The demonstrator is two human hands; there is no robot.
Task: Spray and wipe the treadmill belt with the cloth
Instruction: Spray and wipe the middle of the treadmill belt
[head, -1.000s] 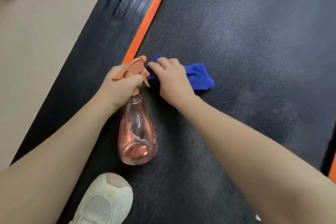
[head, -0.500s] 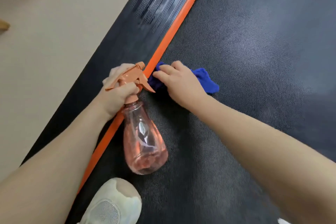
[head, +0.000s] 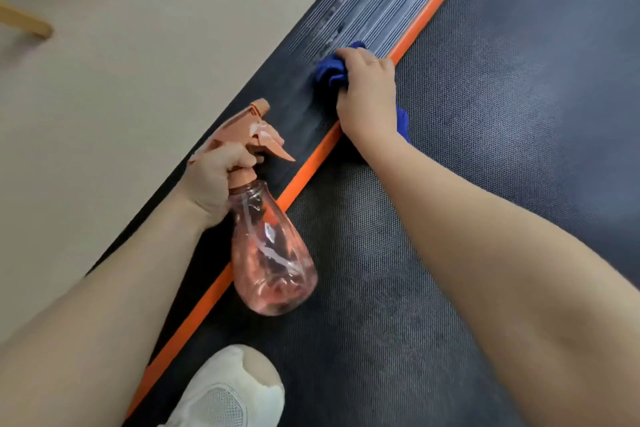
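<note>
While no label or writing can be read anywhere, the right hand [head: 367, 94] grips a bunched blue cloth [head: 329, 71] pressed on the ribbed black side rail [head: 374, 7], just left of the orange strip [head: 415, 33] edging the treadmill belt [head: 502, 114]. The left hand [head: 216, 177] curls round the neck of a pink spray bottle [head: 270, 253], which tilts over the strip. A white shoe [head: 228, 392] rests on the belt below.

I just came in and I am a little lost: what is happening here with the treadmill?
A person is cleaning it. The right hand presses a blue cloth on the side rail, just across the orange strip from the belt. The left hand grips a pink spray bottle by its neck.
</note>
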